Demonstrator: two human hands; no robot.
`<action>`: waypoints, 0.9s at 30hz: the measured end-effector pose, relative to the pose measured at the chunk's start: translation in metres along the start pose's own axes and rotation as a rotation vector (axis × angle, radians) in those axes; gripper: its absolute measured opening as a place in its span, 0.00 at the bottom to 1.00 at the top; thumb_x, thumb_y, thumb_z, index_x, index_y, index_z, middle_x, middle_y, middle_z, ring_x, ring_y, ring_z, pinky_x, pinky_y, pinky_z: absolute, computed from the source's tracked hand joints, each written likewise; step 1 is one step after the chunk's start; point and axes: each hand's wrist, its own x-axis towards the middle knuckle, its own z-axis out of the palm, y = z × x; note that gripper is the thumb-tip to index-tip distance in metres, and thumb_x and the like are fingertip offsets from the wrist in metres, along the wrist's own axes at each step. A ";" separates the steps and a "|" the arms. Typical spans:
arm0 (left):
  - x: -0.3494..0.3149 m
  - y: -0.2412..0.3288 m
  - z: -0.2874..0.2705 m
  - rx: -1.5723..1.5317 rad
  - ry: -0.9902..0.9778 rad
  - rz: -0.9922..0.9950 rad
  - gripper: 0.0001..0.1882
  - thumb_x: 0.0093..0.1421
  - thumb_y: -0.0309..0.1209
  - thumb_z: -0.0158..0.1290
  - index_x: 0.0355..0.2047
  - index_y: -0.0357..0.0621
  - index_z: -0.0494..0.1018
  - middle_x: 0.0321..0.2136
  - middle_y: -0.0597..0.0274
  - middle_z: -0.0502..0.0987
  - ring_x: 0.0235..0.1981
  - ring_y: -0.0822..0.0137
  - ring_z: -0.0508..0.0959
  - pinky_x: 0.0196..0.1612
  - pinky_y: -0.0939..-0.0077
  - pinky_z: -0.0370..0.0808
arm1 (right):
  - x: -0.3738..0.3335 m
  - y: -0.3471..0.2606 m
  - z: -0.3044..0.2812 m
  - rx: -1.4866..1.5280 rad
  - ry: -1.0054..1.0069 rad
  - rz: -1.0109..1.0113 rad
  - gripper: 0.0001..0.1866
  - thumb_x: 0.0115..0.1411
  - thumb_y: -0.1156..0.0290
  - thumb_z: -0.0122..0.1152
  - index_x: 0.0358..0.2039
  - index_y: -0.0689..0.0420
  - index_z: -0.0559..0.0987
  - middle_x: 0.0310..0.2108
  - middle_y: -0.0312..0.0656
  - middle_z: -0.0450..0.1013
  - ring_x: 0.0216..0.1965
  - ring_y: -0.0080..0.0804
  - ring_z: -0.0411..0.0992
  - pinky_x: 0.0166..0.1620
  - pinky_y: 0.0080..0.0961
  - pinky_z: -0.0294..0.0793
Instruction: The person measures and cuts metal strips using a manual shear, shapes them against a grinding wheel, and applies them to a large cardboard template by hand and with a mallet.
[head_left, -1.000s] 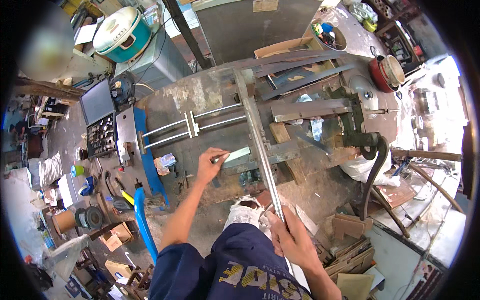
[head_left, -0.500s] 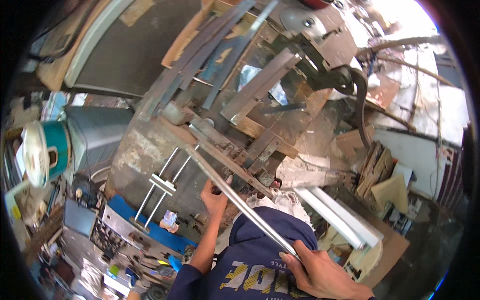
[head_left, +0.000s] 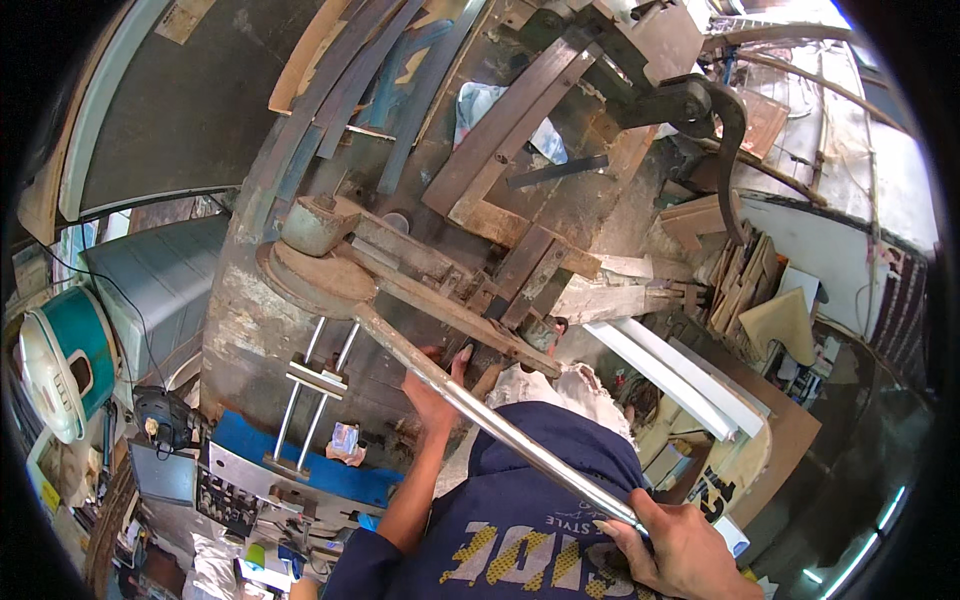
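Right hand (head_left: 680, 545) clamped on near end of long steel lever (head_left: 490, 420), likely for leverage on rusty bending machine (head_left: 330, 265) ahead. Left hand (head_left: 435, 385) spread flat, gripping nothing, pressed on bench (head_left: 240, 330) under lever, seemingly to steady. White rag (head_left: 545, 385) between hands; wood scraps (head_left: 740, 270) crowding beyond right hand.

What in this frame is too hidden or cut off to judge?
Head view:
- Left hand: its fingers lie behind the long steel handle, so what they touch is unclear.
- Right hand: its grip on the handle's end is partly cut by the lower rim.
- Bench clutter, lower left: too small.
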 end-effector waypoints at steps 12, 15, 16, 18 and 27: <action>-0.006 0.010 0.003 -0.227 -0.081 -0.113 0.11 0.54 0.18 0.59 0.38 0.34 0.71 0.31 0.60 0.76 0.33 0.73 0.73 0.38 0.78 0.72 | 0.118 0.113 0.052 -0.092 0.066 -0.259 0.25 0.68 0.50 0.56 0.31 0.64 0.75 0.15 0.56 0.70 0.19 0.57 0.74 0.26 0.47 0.74; -0.001 0.007 -0.009 -0.060 -0.115 -0.070 0.14 0.56 0.21 0.62 0.40 0.32 0.72 0.32 0.59 0.77 0.35 0.71 0.74 0.40 0.75 0.73 | 0.086 0.082 0.047 -0.078 0.027 -0.208 0.22 0.68 0.52 0.56 0.34 0.64 0.76 0.20 0.58 0.73 0.24 0.57 0.77 0.30 0.46 0.75; 0.007 0.022 -0.004 0.012 -0.111 -0.038 0.15 0.56 0.22 0.63 0.41 0.31 0.73 0.32 0.59 0.77 0.36 0.71 0.74 0.41 0.74 0.73 | 0.058 0.059 0.028 -0.097 0.045 -0.202 0.22 0.68 0.53 0.56 0.34 0.64 0.76 0.21 0.59 0.74 0.26 0.56 0.78 0.32 0.45 0.76; -0.002 0.001 -0.001 0.076 -0.031 0.134 0.20 0.56 0.26 0.67 0.44 0.29 0.72 0.31 0.62 0.76 0.37 0.71 0.73 0.43 0.74 0.72 | 0.038 0.068 0.041 -0.033 0.383 -0.539 0.27 0.68 0.47 0.54 0.33 0.64 0.78 0.16 0.58 0.72 0.23 0.57 0.78 0.30 0.48 0.77; -0.020 0.039 -0.004 0.283 0.175 0.026 0.28 0.50 0.32 0.71 0.44 0.40 0.66 0.40 0.58 0.73 0.43 0.63 0.73 0.45 0.67 0.68 | 0.083 0.106 0.052 0.120 0.174 -0.466 0.25 0.68 0.51 0.54 0.32 0.63 0.78 0.11 0.55 0.68 0.17 0.58 0.72 0.24 0.48 0.72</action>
